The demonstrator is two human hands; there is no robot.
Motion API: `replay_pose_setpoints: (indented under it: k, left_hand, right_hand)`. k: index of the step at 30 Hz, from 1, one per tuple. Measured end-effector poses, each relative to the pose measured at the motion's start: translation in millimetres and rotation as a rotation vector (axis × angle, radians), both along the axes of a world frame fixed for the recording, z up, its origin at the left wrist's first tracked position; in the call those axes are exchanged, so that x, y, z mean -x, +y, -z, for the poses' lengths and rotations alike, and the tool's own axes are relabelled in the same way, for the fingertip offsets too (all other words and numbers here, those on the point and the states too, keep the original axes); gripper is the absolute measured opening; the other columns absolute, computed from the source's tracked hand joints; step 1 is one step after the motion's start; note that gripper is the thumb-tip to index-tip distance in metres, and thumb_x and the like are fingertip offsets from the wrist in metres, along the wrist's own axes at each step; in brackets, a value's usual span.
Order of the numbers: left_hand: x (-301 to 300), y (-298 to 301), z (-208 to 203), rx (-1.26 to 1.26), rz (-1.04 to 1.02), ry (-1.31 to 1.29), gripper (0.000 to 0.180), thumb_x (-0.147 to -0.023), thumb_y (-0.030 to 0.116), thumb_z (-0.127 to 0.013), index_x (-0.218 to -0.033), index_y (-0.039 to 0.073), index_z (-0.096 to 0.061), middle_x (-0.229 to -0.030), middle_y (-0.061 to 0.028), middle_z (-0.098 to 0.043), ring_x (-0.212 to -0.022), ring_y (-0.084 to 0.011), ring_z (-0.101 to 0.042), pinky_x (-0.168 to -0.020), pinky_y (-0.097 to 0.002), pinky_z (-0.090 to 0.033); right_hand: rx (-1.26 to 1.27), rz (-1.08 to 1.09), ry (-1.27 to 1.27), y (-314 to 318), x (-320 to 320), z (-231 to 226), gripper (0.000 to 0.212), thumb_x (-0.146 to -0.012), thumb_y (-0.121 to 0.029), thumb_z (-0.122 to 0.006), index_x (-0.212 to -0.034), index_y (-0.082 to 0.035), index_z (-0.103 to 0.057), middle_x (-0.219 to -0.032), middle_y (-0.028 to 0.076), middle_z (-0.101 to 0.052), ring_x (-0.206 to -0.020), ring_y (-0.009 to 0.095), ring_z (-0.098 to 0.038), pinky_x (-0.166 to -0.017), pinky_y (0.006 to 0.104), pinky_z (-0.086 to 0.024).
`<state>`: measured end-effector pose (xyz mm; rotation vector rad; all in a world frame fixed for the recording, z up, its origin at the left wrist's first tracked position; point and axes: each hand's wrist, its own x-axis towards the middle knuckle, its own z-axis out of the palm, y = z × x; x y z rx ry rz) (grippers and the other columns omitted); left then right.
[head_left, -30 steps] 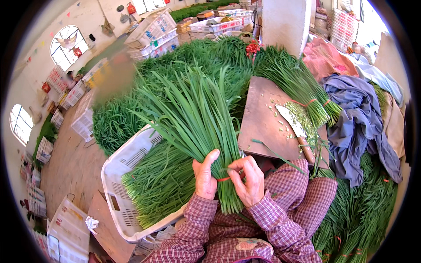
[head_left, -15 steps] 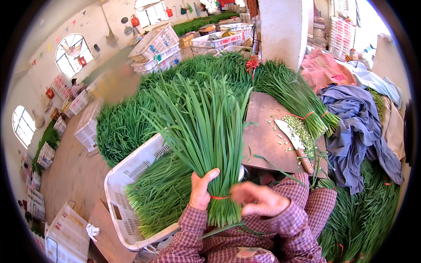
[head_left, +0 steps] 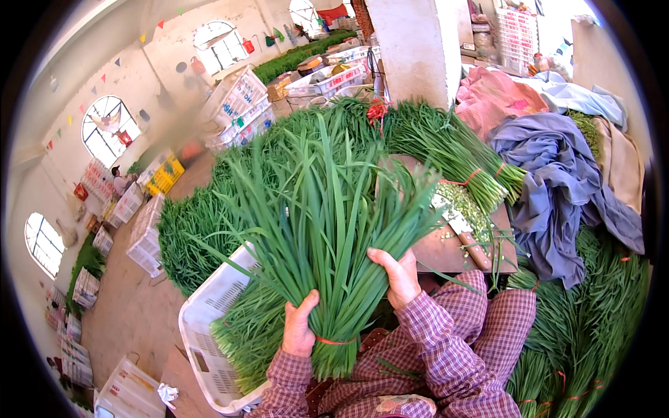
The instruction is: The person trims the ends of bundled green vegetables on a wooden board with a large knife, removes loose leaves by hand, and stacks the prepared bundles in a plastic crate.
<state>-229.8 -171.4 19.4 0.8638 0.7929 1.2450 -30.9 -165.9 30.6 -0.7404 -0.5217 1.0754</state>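
Note:
A big bunch of garlic chives (head_left: pixel 327 265) stands nearly upright before me, its leaves fanned out at the top. A red band (head_left: pixel 336 341) circles it near the cut ends. My left hand (head_left: pixel 300 327) grips the left side just above the band, thumb up. Higher on the right side, my right hand (head_left: pixel 397 275) is closed on the stalks, its thumb on the near side and its other fingers partly hidden. To the left, a white plastic crate (head_left: pixel 191 320) holds more chives (head_left: pixel 244 334). Right of the bunch, a knife (head_left: pixel 475 251) lies on a brown board (head_left: pixel 439 254) among chopped stem bits (head_left: pixel 470 209).
Banded bunches (head_left: pixel 453 150) lie across the board's far edge. Loose chives (head_left: pixel 198 230) are heaped beyond the crate. Blue-grey cloth (head_left: pixel 543 174) and pink cloth (head_left: pixel 495 101) are piled at the right, with more chives (head_left: pixel 585 327) below. A white pillar (head_left: pixel 411 56) rises behind.
My right hand has gone from beside the band up to the stalks and now grips them. The leaves have spread wider to the right. The view has shifted slightly.

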Motion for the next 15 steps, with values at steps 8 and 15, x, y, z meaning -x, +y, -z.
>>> replay_pose_setpoints:
  k: [8, 15]
  left_hand:
    - [-5, -13, -12, -0.013, -0.007, 0.122, 0.043, -0.083, 0.007, -0.071, -0.124, 0.0, -0.057, -0.117, -0.0074, -0.065, -0.102, -0.0171, -0.062, -0.093, -0.0331, -0.049]
    - [-19, -17, -14, -0.047, 0.005, 0.196, 0.041, -0.079, 0.007, -0.075, -0.117, 0.0, -0.062, -0.11, -0.0058, -0.067, -0.096, -0.015, -0.063, -0.089, -0.0315, -0.05]
  right_hand:
    - [0.035, -0.021, 0.211, -7, -17, 37, 0.043, -0.076, -0.008, -0.075, -0.115, -0.003, -0.058, -0.105, 0.005, -0.065, -0.093, 0.017, -0.062, -0.086, 0.0338, -0.051]
    - [0.043, 0.469, -0.244, -2, -103, 8, 0.073, -0.085, -0.019, -0.071, -0.144, -0.001, -0.032, -0.135, 0.018, -0.048, -0.114, 0.024, -0.054, -0.098, 0.0355, -0.044]
